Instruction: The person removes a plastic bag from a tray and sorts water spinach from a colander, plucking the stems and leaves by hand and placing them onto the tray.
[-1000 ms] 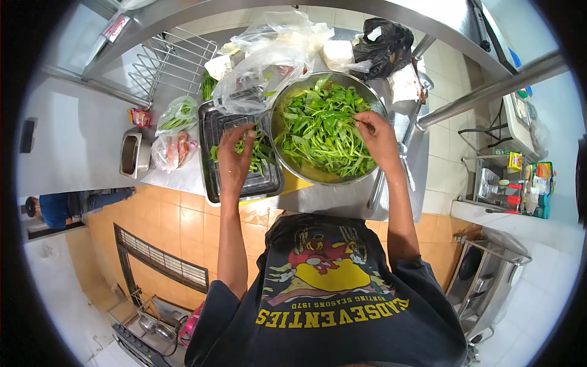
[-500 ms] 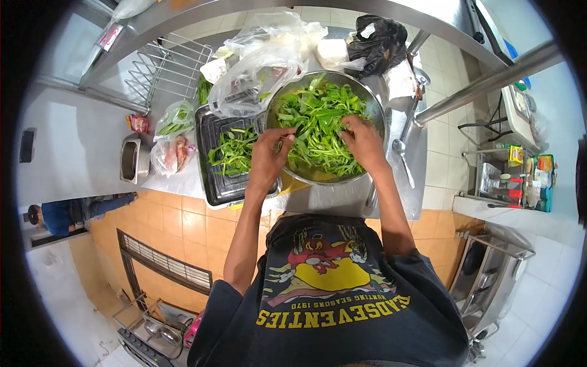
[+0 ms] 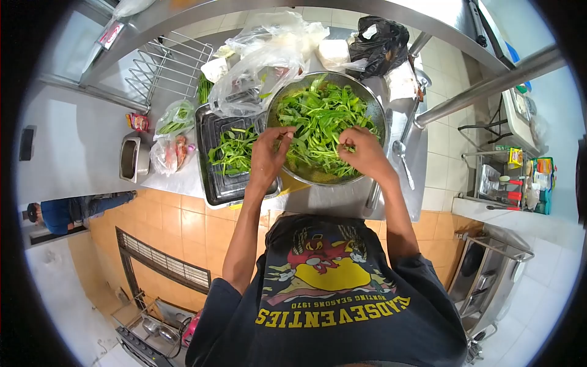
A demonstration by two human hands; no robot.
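Observation:
A round metal colander (image 3: 380,116) stands on the steel table, heaped with long-stemmed leafy greens (image 3: 321,110). Over its left rim is my left hand (image 3: 269,158), thumb and fingers drawn together in a pinch; whatever lies between them is too small to name. My right hand (image 3: 367,156) hovers at the right side of the heap with its fingers curled in, and I cannot make out what they hold. Left of the colander sits a black ridged tray (image 3: 211,189) with a smaller pile of leafy greens (image 3: 235,150), close beside my left wrist.
Clear plastic bags (image 3: 263,55), a white block (image 3: 333,54) and a black plastic bag (image 3: 385,49) line the back. A spoon (image 3: 402,162) lies right. Bagged food (image 3: 174,153) and a steel container (image 3: 134,158) stand left. A person (image 3: 58,215) is far left.
My right hand has drawn down and slightly toward me from the greens, its fingers curling in. My left hand has stayed almost in place.

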